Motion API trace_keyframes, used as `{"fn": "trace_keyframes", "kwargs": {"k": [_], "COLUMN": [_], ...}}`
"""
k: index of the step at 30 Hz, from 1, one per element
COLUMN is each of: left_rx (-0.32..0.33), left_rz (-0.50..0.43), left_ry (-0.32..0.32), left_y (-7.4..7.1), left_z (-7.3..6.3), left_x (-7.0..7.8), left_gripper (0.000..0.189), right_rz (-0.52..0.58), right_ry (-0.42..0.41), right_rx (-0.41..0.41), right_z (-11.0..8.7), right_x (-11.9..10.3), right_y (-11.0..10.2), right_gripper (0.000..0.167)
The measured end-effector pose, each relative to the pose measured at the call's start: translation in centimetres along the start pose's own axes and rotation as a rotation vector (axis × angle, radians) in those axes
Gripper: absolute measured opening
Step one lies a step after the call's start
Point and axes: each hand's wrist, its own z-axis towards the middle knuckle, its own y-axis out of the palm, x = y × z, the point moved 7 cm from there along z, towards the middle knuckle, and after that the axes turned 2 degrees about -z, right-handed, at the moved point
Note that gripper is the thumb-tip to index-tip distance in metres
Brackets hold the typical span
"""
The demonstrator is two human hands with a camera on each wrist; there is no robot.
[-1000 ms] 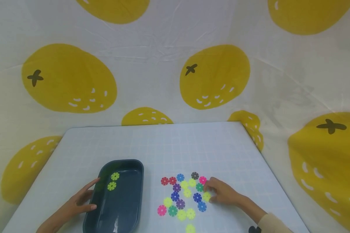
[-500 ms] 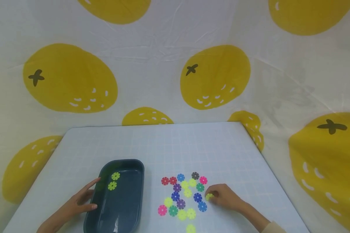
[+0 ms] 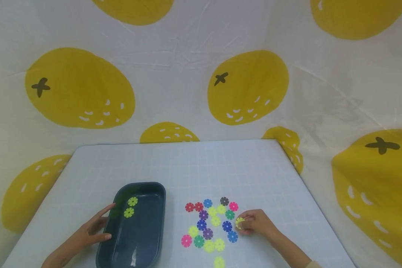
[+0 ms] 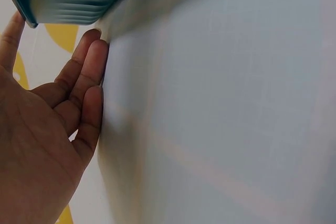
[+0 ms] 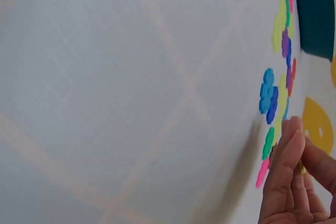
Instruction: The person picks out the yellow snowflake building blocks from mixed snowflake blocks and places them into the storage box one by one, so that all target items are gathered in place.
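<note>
My right hand (image 3: 256, 225) pinches a yellow-green notched plastic disc (image 3: 239, 223) between thumb and fingers, at the right edge of a group of flat, flower-like building discs. In the right wrist view my right fingers (image 5: 286, 177) mostly hide that disc. With fingers spread, my left hand (image 3: 88, 232) touches the left side of a dark teal tray (image 3: 160, 227), index finger and thumb at its rim. Its other fingers (image 4: 93, 64) lie by the tabletop below the tray. Two yellow-green discs (image 3: 128, 212) lie inside the tray, toward its far end.
Between tray and right hand, several discs lie flat: red (image 3: 189, 207), dark blue (image 3: 227, 226), purple (image 3: 207, 233), green (image 3: 199, 241), pink (image 3: 186, 241), black (image 3: 224, 201) and yellow-green (image 3: 219, 244). The white table (image 3: 187, 163) ends at a lemon-print cloth (image 3: 174, 89).
My right hand has taken hold of the yellow-green disc at the group's right edge and turned, tilting the disc up. The left hand and tray have stayed in place.
</note>
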Motion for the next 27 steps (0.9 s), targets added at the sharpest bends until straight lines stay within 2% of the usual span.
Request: {"fn": "trace_keyframes", "kwargs": {"k": [5,15,27], "left_rx": [-0.003,0.0,0.002], "left_rz": [-0.01,-0.005,-0.025], "left_ry": [-0.005,0.005,-0.004], "left_y": [-0.1,-0.1,-0.1], "left_z": [0.0,-0.2,-0.3], "left_x": [-0.1,0.1,0.1], "left_gripper": [0.098,0.097,0.096], "right_rz": [0.053,0.194,0.221], "right_ry": [0.071,0.125,0.186], "right_rx": [0.006,-0.051,-0.099], "right_z": [-0.2,-0.7,-0.9], "right_x": [0.3,-0.3,-0.8], "right_y": [0.2,1.0,2.3], "right_gripper": [0.03,0.035,0.035]}}
